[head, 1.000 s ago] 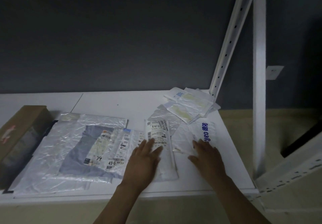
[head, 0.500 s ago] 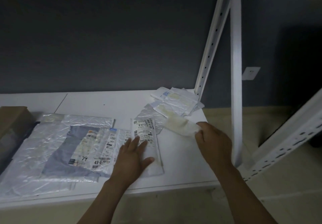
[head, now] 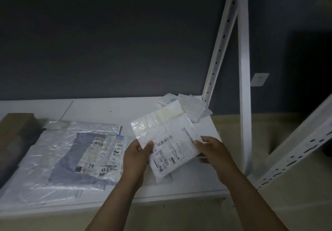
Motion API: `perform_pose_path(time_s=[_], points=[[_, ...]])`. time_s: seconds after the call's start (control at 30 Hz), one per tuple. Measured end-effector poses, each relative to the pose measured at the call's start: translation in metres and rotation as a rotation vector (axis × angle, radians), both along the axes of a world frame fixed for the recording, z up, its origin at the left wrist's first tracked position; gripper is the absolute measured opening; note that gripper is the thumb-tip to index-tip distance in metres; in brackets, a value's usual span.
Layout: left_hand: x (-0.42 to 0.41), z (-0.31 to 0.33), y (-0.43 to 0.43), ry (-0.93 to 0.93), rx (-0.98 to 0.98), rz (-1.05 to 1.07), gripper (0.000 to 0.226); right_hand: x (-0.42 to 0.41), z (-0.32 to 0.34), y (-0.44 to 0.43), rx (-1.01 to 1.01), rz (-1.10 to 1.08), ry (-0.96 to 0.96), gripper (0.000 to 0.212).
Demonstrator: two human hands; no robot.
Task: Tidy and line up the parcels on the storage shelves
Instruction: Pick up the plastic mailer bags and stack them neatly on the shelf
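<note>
Both hands grip one white parcel (head: 167,140) lifted above shelf (head: 107,108): left hand (head: 137,156) pinching its left edge, right hand (head: 212,152) its right edge. Big clear bag (head: 59,151) lies left of it.

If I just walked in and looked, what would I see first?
First, the small white parcel in the middle, held above the shelf by the left hand and right hand. Next, the big crinkly plastic bags lying flat to the left, and a messy pile of envelopes at the back right corner.
</note>
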State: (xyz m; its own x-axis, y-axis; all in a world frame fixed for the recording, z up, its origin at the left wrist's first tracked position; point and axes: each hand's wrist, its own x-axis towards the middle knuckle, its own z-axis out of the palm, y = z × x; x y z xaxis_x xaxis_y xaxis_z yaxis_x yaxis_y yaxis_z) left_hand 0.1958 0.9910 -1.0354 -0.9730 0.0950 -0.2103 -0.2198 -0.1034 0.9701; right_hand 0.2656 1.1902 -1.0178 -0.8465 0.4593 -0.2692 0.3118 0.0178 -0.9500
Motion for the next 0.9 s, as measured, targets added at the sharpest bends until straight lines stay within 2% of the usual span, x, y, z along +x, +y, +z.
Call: perform_pose_path(time_s=[0.07, 0.13, 0.27, 0.37, 0.43, 0.53, 0.6, 0.63, 0.73, 0.8, 0.9], points=[[0.001, 0.0, -0.001, 0.018, 0.009, -0.006, 0.014, 0.0, -0.006, -0.002, -0.161, -0.056, -0.01, 0.028], [0.002, 0.002, -0.001, 0.02, 0.014, -0.038, 0.015, 0.0, -0.008, -0.003, -0.288, -0.111, 0.024, 0.019], [0.005, 0.0, 0.003, -0.054, 0.06, -0.207, 0.037, -0.001, -0.008, -0.004, -0.522, -0.173, 0.108, 0.01], [0.006, -0.003, 0.006, -0.024, 0.028, -0.125, 0.033, 0.001, -0.005, -0.007, -0.634, -0.127, 0.102, 0.014], [0.004, -0.003, 0.003, 0.083, -0.066, -0.059, 0.031, 0.0, -0.006, -0.009, -0.579, -0.133, 0.048, 0.027], [-0.003, 0.002, -0.008, 0.353, -0.316, -0.14, 0.035, -0.001, -0.011, -0.002, -0.162, -0.195, -0.06, 0.071], [-0.006, 0.008, -0.012, 0.362, -0.314, -0.242, 0.034, 0.0, -0.012, 0.005, -0.025, -0.171, -0.006, 0.079], [-0.007, 0.01, -0.013, 0.336, -0.299, -0.283, 0.034, 0.0, -0.014, 0.008, -0.018, -0.119, 0.01, 0.076], [-0.01, 0.01, -0.013, 0.321, -0.309, -0.279, 0.03, 0.005, -0.023, 0.014, -0.008, 0.068, -0.088, 0.043], [-0.014, 0.004, -0.013, 0.331, -0.37, -0.212, 0.033, 0.008, -0.028, 0.015, 0.001, 0.028, -0.121, 0.025], [-0.014, -0.01, -0.013, 0.374, -0.569, -0.163, 0.053, 0.011, -0.04, 0.02, -0.061, -0.111, -0.16, 0.017]])
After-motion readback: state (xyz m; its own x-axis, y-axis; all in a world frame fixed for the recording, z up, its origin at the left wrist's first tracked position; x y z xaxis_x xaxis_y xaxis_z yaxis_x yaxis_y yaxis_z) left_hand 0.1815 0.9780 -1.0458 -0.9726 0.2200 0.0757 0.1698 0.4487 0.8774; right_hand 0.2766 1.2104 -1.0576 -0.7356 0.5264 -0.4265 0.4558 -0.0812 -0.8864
